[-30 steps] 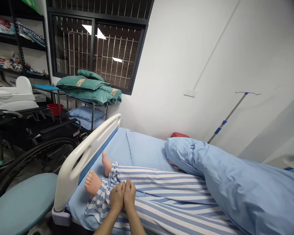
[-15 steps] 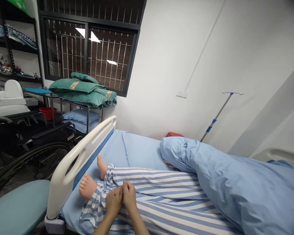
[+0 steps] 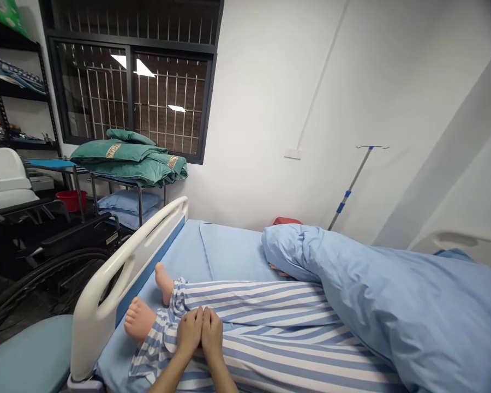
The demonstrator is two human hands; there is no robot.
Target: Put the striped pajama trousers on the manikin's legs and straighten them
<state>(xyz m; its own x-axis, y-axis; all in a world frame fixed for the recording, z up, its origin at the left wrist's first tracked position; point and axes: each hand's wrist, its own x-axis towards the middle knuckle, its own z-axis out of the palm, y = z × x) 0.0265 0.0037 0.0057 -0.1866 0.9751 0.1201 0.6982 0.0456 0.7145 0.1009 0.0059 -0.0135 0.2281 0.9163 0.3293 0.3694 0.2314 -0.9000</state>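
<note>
A manikin with smooth bare feet (image 3: 140,320) lies on the bed in blue-and-white striped trousers (image 3: 262,297). My left hand (image 3: 189,331) rests on the near trouser leg, around shin height, its fingers curled over the far side. Right beside it, my right hand (image 3: 211,330) is closed on the same leg, thumb side against the left. The fingertips of both are hidden. A light blue quilt (image 3: 360,273) covers the manikin's upper part, and a bit of its hand (image 3: 279,271) shows at the quilt's edge.
The bed's white footboard (image 3: 106,295) rises at the left. Beyond it are a wheelchair (image 3: 65,245), a teal seat (image 3: 28,355) and a rack with green folded bedding (image 3: 126,158). An IV pole (image 3: 352,185) stands by the wall at the right.
My hands have drawn level, side by side, with their knuckles flatter over the trouser leg. The whole view has shifted slightly, so the room appears further left.
</note>
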